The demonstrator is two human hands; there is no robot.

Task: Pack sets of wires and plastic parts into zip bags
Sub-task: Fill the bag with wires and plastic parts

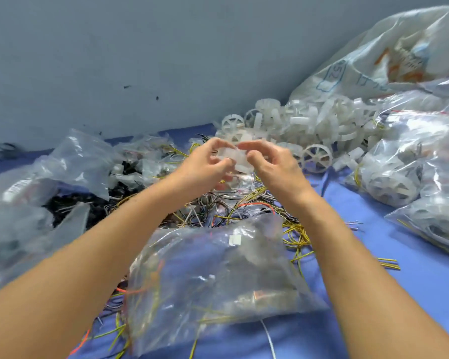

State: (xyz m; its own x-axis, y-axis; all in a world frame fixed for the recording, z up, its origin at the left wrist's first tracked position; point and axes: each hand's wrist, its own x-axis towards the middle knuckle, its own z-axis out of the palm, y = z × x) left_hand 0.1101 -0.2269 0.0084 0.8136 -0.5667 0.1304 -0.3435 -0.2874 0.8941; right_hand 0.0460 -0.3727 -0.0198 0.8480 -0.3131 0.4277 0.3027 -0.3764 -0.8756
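Note:
My left hand (208, 161) and my right hand (272, 161) are raised together over the wires, and both grip a cluster of white translucent plastic parts (233, 156) between curled fingers. Under them lies a tangle of yellow, black and red wires (246, 206) on the blue table (389, 229). A clear zip bag (213, 283) lies between my forearms, close to me, with a few wires and small parts inside. A heap of white plastic wheels (301, 125) sits just beyond my hands.
Filled clear bags (412, 161) pile up on the right, with a large printed sack (389, 60) behind them. Crumpled bags and black parts (70, 177) cover the left side. A grey wall (140, 60) closes off the back. Loose yellow wires (386, 263) lie right of my forearm.

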